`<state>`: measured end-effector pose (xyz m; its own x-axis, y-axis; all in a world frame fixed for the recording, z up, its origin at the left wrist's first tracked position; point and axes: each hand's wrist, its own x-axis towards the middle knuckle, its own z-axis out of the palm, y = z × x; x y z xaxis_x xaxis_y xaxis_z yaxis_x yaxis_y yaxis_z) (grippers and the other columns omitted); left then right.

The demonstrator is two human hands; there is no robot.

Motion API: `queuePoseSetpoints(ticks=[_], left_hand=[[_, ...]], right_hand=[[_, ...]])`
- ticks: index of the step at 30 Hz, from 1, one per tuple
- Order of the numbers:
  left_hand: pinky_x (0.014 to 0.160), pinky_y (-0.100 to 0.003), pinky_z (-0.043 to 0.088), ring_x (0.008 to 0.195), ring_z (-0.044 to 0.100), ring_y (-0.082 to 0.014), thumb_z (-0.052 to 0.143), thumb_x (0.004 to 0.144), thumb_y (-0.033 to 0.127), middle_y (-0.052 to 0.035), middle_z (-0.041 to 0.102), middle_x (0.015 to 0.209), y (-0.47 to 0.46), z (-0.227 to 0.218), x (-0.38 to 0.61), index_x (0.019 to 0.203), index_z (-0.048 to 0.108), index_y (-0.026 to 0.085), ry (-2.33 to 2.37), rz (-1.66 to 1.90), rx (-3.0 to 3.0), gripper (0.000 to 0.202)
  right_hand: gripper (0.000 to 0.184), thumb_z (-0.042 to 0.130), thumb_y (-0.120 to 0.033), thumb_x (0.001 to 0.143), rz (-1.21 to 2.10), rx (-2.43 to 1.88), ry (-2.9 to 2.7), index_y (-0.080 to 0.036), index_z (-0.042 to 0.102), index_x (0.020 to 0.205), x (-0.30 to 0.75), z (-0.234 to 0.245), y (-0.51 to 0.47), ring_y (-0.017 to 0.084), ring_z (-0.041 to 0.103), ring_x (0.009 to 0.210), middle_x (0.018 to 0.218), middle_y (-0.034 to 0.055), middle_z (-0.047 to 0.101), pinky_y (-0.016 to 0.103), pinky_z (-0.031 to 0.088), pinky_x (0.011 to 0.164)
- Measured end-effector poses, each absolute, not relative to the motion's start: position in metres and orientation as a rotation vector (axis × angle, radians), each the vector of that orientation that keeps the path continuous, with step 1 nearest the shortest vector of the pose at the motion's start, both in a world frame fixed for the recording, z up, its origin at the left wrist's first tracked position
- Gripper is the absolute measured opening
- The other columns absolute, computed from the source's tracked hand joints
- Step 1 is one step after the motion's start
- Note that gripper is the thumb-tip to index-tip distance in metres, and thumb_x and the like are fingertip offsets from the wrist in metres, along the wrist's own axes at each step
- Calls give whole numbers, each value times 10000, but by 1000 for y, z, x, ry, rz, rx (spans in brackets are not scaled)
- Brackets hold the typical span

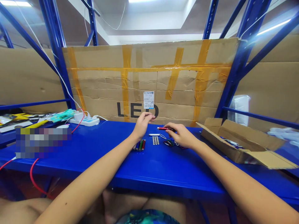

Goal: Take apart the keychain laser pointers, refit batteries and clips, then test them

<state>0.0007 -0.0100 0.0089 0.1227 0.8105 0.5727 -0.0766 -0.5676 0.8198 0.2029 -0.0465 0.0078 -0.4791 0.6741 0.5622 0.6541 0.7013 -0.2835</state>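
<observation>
- Nearest on the blue table (163, 169), coloured tubes (140, 145) lie side by side, between eight and nine o'clock from the neat silver discs (155, 140).
- Three o'clock from those discs: a dark bundle (169, 143)!
- Twelve o'clock, just beyond: a silver tube (154, 134).
- One o'clock, the right hand (179, 133), fingers clamped on a red tube (161, 128)!
- Eleven o'clock, the left hand (141, 124), fingers bent; whether they pinch anything, I can't tell.
- Farthest, cardboard (105, 84) reading LED.

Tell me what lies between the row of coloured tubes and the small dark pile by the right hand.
In the head view, a small grid of round silver pieces lies between the coloured tubes and the dark pile.
</observation>
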Motion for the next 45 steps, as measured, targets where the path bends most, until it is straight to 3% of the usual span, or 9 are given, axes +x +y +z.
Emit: queuePoseSetpoints(ticks=[4, 7, 16, 24, 31, 36, 45], left_hand=[[840, -390, 491, 1038, 642, -269, 350, 879, 611, -185, 670, 1109, -3, 9, -5, 1032, 550, 140, 600, 1349, 1368, 534], [846, -411, 502, 1077, 628, -298, 325, 869, 665, -200, 666, 1130, -3, 7, -7, 1039, 572, 134, 524, 1282, 1279, 609], [876, -408, 493, 1045, 643, -300, 323, 887, 657, -212, 667, 1129, -4, 8, -8, 1077, 589, 101, 478, 1232, 1204, 645], [854, -405, 502, 1017, 645, -297, 353, 896, 621, -226, 660, 1120, -6, 9, -6, 1064, 596, 92, 490, 1231, 1188, 606], [796, -344, 501, 948, 667, -268, 361, 923, 557, -209, 684, 1046, -8, 9, -3, 1010, 619, 84, 475, 1224, 1151, 546], [781, -330, 504, 921, 675, -264, 364, 932, 538, -206, 693, 1017, -7, 9, -2, 968, 638, 76, 473, 1231, 1125, 538], [899, -363, 493, 976, 664, -275, 375, 927, 549, -223, 684, 1060, -8, 9, -1, 935, 668, 56, 488, 1215, 1111, 574]], right_hand=[[210, 480, -244, 907, 3, -960, -2232, -180, 661, 990, 205, 9, -44, 188, 626, 785, 886, 69, 718, 306, 442, 723], [245, 480, -258, 909, -17, -964, -2215, -191, 671, 1047, 207, 9, -43, 209, 645, 862, 977, 84, 728, 338, 462, 781], [264, 492, -255, 902, -44, -966, -2227, -199, 711, 1037, 208, 8, -41, 228, 665, 900, 1011, 82, 738, 352, 484, 797], [288, 486, -281, 910, -43, -1045, -2202, -177, 711, 1055, 208, 9, -42, 207, 659, 798, 958, 77, 746, 327, 476, 721], [294, 485, -283, 909, -45, -1079, -2144, -184, 712, 1068, 208, 9, -41, 191, 666, 761, 951, 56, 752, 304, 484, 709], [287, 492, -273, 908, -45, -1050, -2157, -191, 704, 1084, 207, 6, -39, 201, 675, 864, 1024, 53, 744, 307, 491, 767], [273, 509, -281, 906, -98, -976, -2151, -195, 726, 1047, 206, 5, -41, 208, 685, 865, 1024, 59, 747, 309, 504, 760]])
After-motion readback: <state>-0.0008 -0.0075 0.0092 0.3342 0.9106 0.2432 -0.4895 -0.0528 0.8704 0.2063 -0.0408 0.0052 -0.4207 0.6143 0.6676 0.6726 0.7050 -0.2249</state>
